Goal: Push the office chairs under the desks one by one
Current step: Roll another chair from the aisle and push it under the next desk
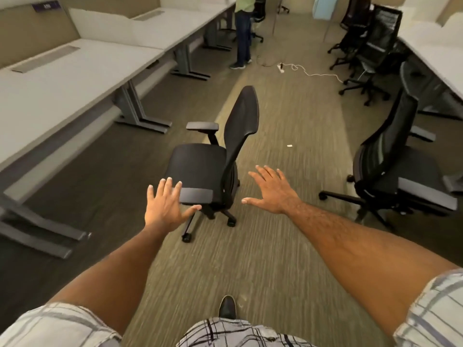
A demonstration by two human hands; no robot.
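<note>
Both hands spread wide, gripping nothing: my left hand point(166, 206) by the armrest point(196, 195) of the black chair point(200, 166), my right hand point(271, 191) beside its back. It stands in the aisle, apart from the desk point(62, 71). The other chairs point(390, 176) on my right are out too, so most of the job looks undone.

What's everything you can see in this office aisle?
Office chair: one, black, mid-aisle, facing left.
Second chair: one, black, right side.
Farther chairs: several, black, far right.
Left desks: one row, white, along left.
Right desk: one, white, right edge.
Power strip: one, white, carpet ahead.
Paper scrap: one, white, on carpet.
Standing person: one, green top, far end.
Shoe: one, black, bottom centre.
Left hand: one, fingers spread, by near armrest.
Right hand: one, fingers spread, beside backrest.
</note>
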